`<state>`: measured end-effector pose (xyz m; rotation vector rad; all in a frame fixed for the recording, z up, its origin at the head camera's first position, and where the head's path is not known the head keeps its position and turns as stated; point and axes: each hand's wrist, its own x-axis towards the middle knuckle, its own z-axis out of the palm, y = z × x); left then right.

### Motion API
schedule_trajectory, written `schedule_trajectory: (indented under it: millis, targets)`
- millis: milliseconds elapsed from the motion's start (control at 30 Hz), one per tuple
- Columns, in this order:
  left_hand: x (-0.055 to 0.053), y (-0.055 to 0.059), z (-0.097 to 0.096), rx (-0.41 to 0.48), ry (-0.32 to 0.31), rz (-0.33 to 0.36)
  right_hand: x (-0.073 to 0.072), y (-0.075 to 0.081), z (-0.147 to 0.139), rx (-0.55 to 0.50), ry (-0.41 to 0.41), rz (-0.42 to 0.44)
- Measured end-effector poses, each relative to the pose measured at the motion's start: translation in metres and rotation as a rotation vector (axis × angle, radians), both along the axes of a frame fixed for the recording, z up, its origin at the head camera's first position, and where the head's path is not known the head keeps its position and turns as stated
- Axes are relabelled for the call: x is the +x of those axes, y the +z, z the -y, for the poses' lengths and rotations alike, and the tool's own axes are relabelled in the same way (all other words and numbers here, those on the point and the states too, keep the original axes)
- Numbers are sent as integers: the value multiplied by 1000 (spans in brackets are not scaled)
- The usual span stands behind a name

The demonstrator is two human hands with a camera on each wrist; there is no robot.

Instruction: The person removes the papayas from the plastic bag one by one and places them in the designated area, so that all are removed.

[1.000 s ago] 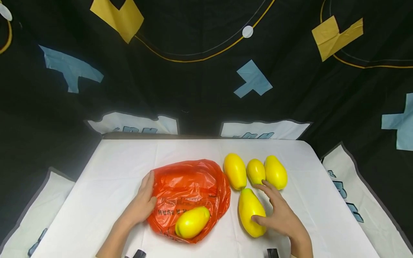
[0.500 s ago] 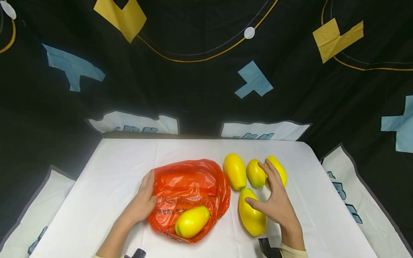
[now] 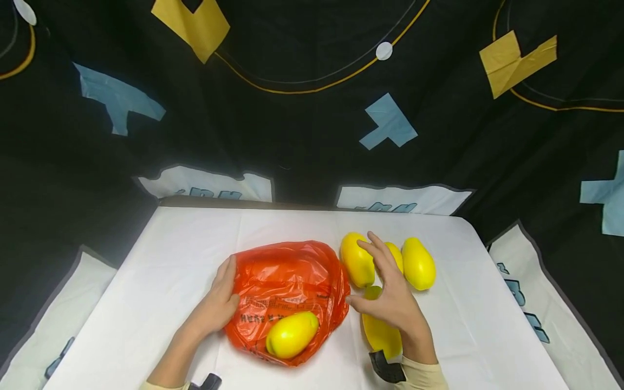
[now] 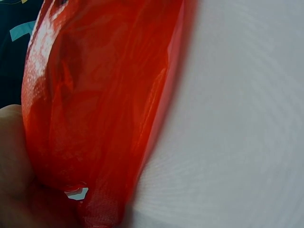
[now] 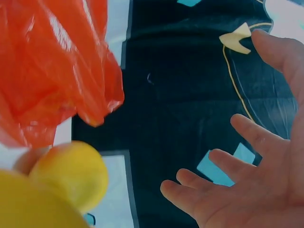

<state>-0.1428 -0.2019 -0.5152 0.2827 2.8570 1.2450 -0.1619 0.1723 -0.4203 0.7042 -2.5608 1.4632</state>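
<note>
A crumpled red plastic bag (image 3: pixel 292 276) lies on the white table, with a yellow papaya-like fruit (image 3: pixel 292 335) on its near part. My left hand (image 3: pixel 216 300) holds the bag's left edge; up close in the left wrist view, the red film (image 4: pixel 104 104) runs down beside that hand. My right hand (image 3: pixel 392 298) hovers palm-inward over the fruits at the right, fingers and thumb spread, holding nothing. Beneath it lies a yellow fruit (image 3: pixel 382 336), partly hidden. Farther back are a left fruit (image 3: pixel 357 262), a half-hidden middle one (image 3: pixel 395 254) and a right one (image 3: pixel 419 264).
The white table (image 3: pixel 161 271) reaches back to a black cloth backdrop (image 3: pixel 302 135) with blue and gold tape patches. Dark straps (image 3: pixel 387 368) are at both wrists. White cloth pieces with blue lettering hang around the table's edges.
My right hand has lifted off the near yellow fruit and moved left and away, toward the bag. The left hand and the bag stay in place; the head view has shifted slightly.
</note>
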Motion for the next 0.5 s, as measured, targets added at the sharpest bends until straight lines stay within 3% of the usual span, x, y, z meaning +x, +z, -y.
schedule_trajectory:
  millis: [267, 500]
  targets:
    - [0, 0, 1, -4, -3, -4, -3, 0, 20, 49, 75, 5]
    - [0, 0, 1, -8, 2, 5, -3, -2, 38, 62, 160, 72]
